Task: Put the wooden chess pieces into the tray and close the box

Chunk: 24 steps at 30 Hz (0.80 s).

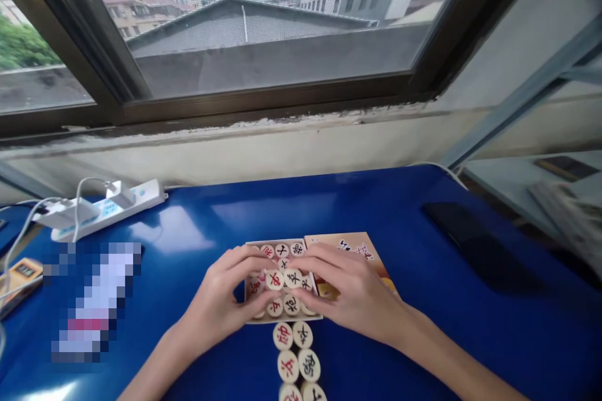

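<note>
An open white box (285, 319) on the blue table holds several round chess pieces with red or black characters. My left hand (232, 288) is over the box's left side, thumb and fingers closed on a red-marked piece (274, 280). Over the right side, my right hand (345, 282) pinches a black-marked piece (293, 279) beside it. Both held pieces sit side by side above the others. Nearer to me, two columns of pieces, one red-marked (288, 366) and one black-marked (309, 366), stand on the table. The orange box lid (362, 247) lies partly under my right hand.
A white power strip (141, 195) with plugs and cables is at the back left of the blue table (188, 263). A pixelated phone-like object (101, 301) and a small orange box (21, 282) lie left. A dark object (463, 238) lies right.
</note>
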Motion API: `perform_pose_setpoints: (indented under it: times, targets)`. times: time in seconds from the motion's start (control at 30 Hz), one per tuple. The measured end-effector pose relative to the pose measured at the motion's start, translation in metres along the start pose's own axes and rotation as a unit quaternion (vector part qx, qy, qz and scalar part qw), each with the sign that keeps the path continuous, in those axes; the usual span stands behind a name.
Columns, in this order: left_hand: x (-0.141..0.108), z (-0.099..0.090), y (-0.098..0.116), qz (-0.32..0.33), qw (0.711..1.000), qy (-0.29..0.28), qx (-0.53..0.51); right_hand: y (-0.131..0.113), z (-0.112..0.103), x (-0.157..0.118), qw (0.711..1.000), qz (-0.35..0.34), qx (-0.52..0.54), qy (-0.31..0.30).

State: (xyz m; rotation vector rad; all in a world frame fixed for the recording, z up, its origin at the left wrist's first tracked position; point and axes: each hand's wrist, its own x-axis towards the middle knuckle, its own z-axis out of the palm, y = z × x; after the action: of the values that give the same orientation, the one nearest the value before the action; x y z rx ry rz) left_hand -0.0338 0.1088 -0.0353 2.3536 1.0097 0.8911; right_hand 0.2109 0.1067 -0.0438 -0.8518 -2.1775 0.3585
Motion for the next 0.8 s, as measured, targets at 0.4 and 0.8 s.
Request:
perform_pose_setpoints:
  times: [0.4,0.8]
  targets:
    - [0.001,-0.012,0.001,-0.010,0.992,-0.100,0.077,-0.006,-0.006,0.002,0.990,0.031,0.040,-0.128]
    - [0.001,-0.011,0.003,-0.005,0.994,-0.087,0.060,-0.007,-0.006,0.002,0.990,0.045,0.081,-0.108]
